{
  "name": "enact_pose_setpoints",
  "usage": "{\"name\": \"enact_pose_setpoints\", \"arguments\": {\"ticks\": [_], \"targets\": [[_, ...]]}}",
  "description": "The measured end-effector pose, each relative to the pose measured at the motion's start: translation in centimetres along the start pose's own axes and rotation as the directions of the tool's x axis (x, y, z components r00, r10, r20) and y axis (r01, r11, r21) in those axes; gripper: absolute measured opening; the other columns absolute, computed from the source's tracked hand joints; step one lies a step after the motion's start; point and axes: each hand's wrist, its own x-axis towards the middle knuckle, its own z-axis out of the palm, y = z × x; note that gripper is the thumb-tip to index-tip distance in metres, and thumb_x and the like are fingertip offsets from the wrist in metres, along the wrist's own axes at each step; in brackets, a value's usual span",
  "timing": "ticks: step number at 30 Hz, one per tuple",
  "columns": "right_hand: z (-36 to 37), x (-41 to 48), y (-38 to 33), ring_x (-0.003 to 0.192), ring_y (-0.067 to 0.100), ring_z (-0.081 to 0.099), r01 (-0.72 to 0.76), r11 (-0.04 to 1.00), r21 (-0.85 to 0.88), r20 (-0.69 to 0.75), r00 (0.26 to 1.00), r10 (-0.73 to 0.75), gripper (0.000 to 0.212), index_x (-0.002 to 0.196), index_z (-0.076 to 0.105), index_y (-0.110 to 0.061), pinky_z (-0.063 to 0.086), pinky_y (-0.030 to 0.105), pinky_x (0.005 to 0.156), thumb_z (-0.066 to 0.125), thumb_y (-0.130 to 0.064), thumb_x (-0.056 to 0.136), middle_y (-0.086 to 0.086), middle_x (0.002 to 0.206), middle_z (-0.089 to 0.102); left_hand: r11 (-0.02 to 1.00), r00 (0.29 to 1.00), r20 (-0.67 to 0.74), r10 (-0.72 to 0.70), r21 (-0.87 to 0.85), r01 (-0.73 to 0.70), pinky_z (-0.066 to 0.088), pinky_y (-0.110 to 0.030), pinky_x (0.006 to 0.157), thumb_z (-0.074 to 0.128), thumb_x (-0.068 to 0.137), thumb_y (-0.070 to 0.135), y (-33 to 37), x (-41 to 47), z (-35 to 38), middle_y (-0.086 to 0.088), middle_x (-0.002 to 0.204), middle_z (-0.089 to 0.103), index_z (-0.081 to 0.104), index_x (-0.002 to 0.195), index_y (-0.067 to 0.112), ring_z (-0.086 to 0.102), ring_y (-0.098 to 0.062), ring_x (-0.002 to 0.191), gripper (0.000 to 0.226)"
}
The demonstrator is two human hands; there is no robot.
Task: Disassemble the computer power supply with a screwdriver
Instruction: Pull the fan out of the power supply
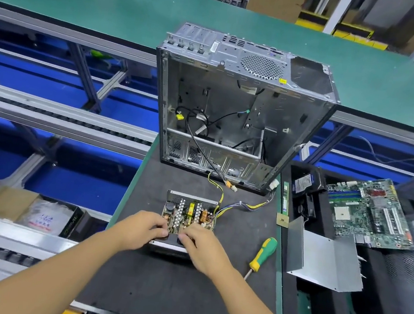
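Cables (196,127) are seen in the case (226,56). The power supply (189,214) is gripped at its near edge by the left hand (142,229) and right hand (204,248), fingers (161,229) curled.

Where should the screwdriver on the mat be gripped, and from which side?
I would grip the screwdriver by its thick handle, from above with the right hand. It lies flat on the mat, right of the power supply, shaft toward the person.

One wide view from my head, facing forward and down.
It hangs close over the dark mat (173,294): my left hand (142,229) and right hand (200,245) on the power supply (187,213) low centre, computer case (232,103) beyond, green bench (115,1) across the top.
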Motion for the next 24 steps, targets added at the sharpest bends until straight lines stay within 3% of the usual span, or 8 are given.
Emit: {"name": "enact_pose_setpoints", "arguments": {"ticks": [4,6,10,14,18,22,24], "targets": [[-0.1,-0.1,0.1,0.087,-0.003,0.053,-0.013,0.992,0.122,0.01,1.0,0.012,0.016,0.107,0.067,-0.028,0.042,0.018,0.082,0.054,-0.031,0.098,-0.018,0.101,0.063,0.997,0.996,-0.049,0.074,0.006,-0.074,0.045,-0.022,0.075,0.055,0.097,0.034,-0.2,-0.3,0.4,0.024,0.088,0.058,0.059,0.08,0.041,0.055,0.002,0.085,0.019],[-0.2,-0.1,0.1,0.081,-0.002,0.051,-0.025,0.988,0.15,0.004,1.0,0.024,0.01,0.099,0.063,-0.03,0.045,0.022,0.08,0.054,-0.028,0.097,-0.019,0.095,0.061,0.996,0.994,-0.068,0.091,0.008,-0.09,0.044,-0.019,0.074,0.055,0.098,0.035,-0.4,-0.5,0.6,0.027,0.091,0.056,0.061,0.084,0.042,0.054,0.003,0.087,0.017],[0.1,-0.1,-0.2,0.089,0.007,0.053,-0.072,0.985,0.155,-0.022,0.997,0.077,0.009,0.095,0.059,-0.028,0.045,0.027,0.083,0.05,-0.027,0.099,-0.014,0.098,0.06,0.995,0.986,-0.144,0.082,-0.048,-0.09,0.041,-0.017,0.072,0.055,0.098,0.032,-0.4,-0.5,1.3,0.029,0.092,0.056,0.065,0.086,0.037,0.055,0.002,0.087,0.017],[0.3,0.1,-0.7,0.093,0.01,0.053,-0.147,0.984,0.101,-0.038,0.988,0.152,0.011,0.097,0.056,-0.029,0.043,0.028,0.081,0.046,-0.031,0.101,-0.012,0.103,0.061,0.993,0.984,-0.177,0.03,-0.104,-0.049,0.044,-0.02,0.073,0.058,0.097,0.032,-0.4,-0.4,1.2,0.02,0.087,0.061,0.068,0.084,0.037,0.057,0.0,0.084,0.018],[-0.1,0.0,-0.7,0.077,0.002,0.047,-0.146,0.96,0.238,-0.054,0.985,0.164,0.017,0.086,0.05,-0.034,0.04,0.022,0.071,0.045,-0.028,0.101,-0.016,0.086,0.055,0.966,0.975,-0.221,-0.033,-0.256,-0.025,0.048,-0.028,0.081,0.056,0.098,0.034,0.5,-0.2,0.5,0.013,0.085,0.064,0.069,0.084,0.031,0.059,-0.003,0.082,0.019],[-0.4,-0.2,-0.7,0.071,0.004,0.043,-0.163,0.951,0.264,-0.007,0.985,0.171,0.02,0.082,0.047,-0.035,0.04,0.025,0.071,0.044,-0.029,0.101,-0.014,0.08,0.052,0.971,0.995,-0.1,-0.006,-0.237,-0.018,0.049,-0.025,0.081,0.053,0.098,0.044,0.7,-0.1,-1.2,0.017,0.086,0.067,0.07,0.088,0.038,0.06,-0.001,0.082,0.021],[-0.4,-0.2,-0.6,0.072,0.005,0.045,-0.192,0.914,0.357,-0.039,0.975,0.22,0.021,0.082,0.05,-0.033,0.047,0.026,0.073,0.045,-0.025,0.101,-0.012,0.079,0.052,0.951,0.999,-0.039,-0.024,-0.308,0.011,0.047,-0.018,0.079,0.059,0.092,0.051,0.4,-0.4,-1.8,0.02,0.091,0.069,0.068,0.097,0.044,0.062,0.004,0.084,0.012]]}}
